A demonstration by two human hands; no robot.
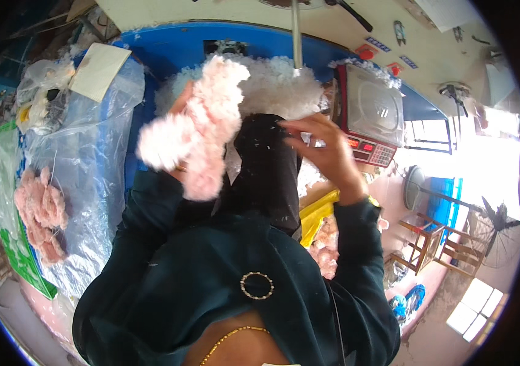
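Note:
A pale pink fluffy plush piece [214,100], apparently a soft toy skin with several limbs, is held up left of centre. My left hand [182,99] is wrapped round its back and mostly hidden by it; the plush is slightly blurred. Over my dark-clad lap, my right hand [327,143] reaches leftward with fingers stretched and apart, nothing visible in them. Beyond both hands lies a heap of loose white stuffing [284,91], and a thin metal tube [296,36] comes down over it.
A red-framed digital scale [370,110] stands at the right. More pink plush pieces [40,213] lie on clear plastic sheeting [104,158] at the left. Beside my right forearm, a yellow-edged bag [320,216] contains pink pieces. Wooden chairs [425,241] and a fan [495,229] stand farther right.

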